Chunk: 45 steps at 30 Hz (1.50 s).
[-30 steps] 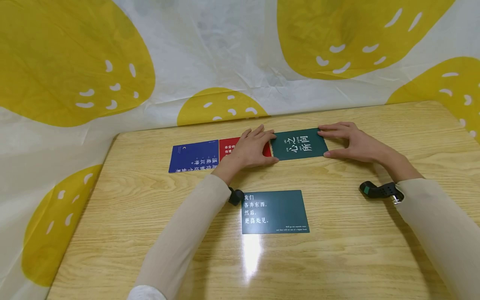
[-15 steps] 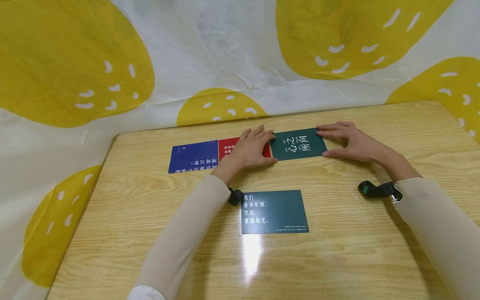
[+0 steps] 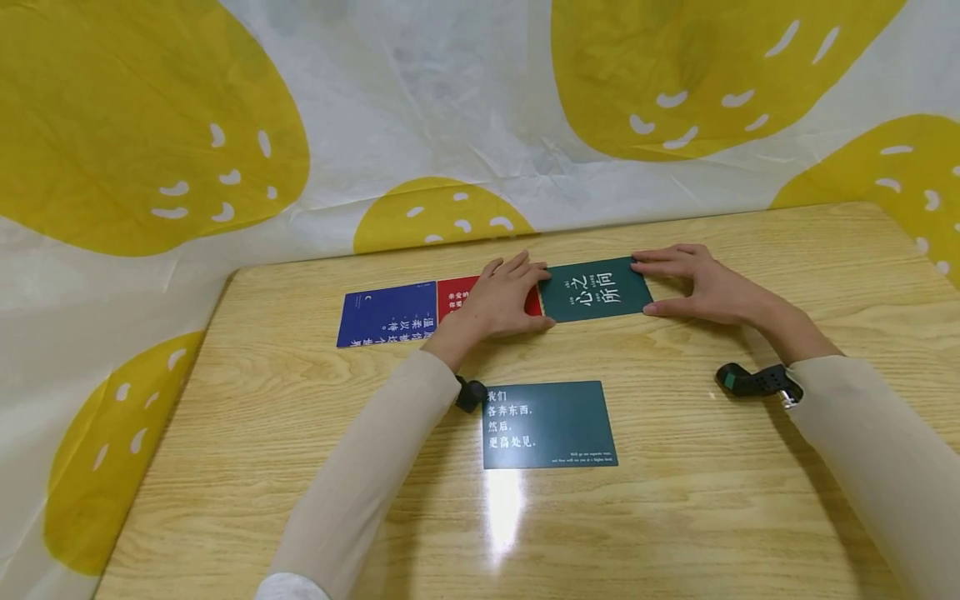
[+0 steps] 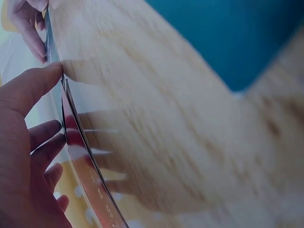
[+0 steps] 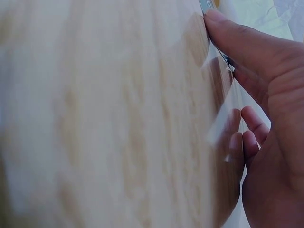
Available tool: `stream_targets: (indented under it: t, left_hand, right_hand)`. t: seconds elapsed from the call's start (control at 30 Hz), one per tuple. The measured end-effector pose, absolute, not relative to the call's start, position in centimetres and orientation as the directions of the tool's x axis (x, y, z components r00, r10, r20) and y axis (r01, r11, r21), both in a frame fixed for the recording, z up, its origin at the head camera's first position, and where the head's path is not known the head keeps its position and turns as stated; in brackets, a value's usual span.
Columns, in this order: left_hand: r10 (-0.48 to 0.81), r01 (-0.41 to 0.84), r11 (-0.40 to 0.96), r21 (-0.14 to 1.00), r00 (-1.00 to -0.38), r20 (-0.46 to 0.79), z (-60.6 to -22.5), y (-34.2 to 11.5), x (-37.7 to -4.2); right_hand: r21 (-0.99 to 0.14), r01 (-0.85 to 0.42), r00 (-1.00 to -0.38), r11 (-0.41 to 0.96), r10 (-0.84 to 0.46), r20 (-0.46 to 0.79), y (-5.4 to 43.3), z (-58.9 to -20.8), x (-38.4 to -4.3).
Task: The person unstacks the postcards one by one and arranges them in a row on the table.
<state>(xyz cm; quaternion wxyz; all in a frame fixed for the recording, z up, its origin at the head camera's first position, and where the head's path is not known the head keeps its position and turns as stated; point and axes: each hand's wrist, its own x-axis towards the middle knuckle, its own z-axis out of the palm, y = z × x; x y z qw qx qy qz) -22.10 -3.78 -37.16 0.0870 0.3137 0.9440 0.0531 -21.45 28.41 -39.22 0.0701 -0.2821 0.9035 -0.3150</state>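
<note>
A green card point(image 3: 597, 289) with white characters lies flat at the right end of a row of cards. Its left edge meets a red card point(image 3: 459, 297), largely hidden under my left hand point(image 3: 501, 302). Left of that is a blue card point(image 3: 387, 313). My left fingers spread over the red card, with fingertips and thumb by the seam with the green card. At the green card's right edge, my right hand point(image 3: 708, 287) touches with thumb and fingertips, fingers extended. Nearer me lies a second green card point(image 3: 551, 425), apart from the row.
The cards lie on a wood-grain table point(image 3: 675, 517). A white cloth point(image 3: 450, 100) with yellow shapes hangs behind the back edge and at the left. Each wrist wears a black camera mount, the right one point(image 3: 750, 381) standing off the cuff.
My right hand and the upper green card have shifted very slightly left, narrowing the gap beside the red card. The left hand and the other cards look unmoved.
</note>
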Motion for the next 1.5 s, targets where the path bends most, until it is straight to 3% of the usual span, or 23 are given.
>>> stream_targets:
  t: [0.4, 0.73, 0.93, 1.17, 1.5]
  left_hand:
    - [0.601, 0.571, 0.793, 0.211, -0.791, -0.118, -37.0, -3.9, -22.1]
    - [0.605, 0.575, 0.743, 0.342, -0.796, 0.026, -34.0, -5.6, -20.9]
    - [0.608, 0.598, 0.700, 0.389, -0.786, 0.113, -33.4, -7.7, -18.3]
    - [0.576, 0.586, 0.605, 0.539, -0.789, 0.211, -33.6, -10.5, -14.3]
    - [0.569, 0.573, 0.526, 0.628, -0.787, 0.241, -34.6, -12.6, -10.1]
  right_hand:
    - [-0.615, -0.456, -0.834, 0.643, -0.550, 0.042, 28.4, -38.9, -21.2]
    - [-0.580, -0.499, -0.828, 0.643, -0.552, 0.101, 28.0, -38.1, -20.1]
    - [-0.590, -0.512, -0.833, 0.625, -0.530, 0.163, 27.4, -37.1, -17.8]
    - [-0.589, -0.540, -0.822, 0.601, -0.526, 0.217, 26.4, -36.4, -14.6]
    - [-0.544, -0.611, -0.782, 0.574, -0.544, 0.304, 24.7, -36.4, -11.1]
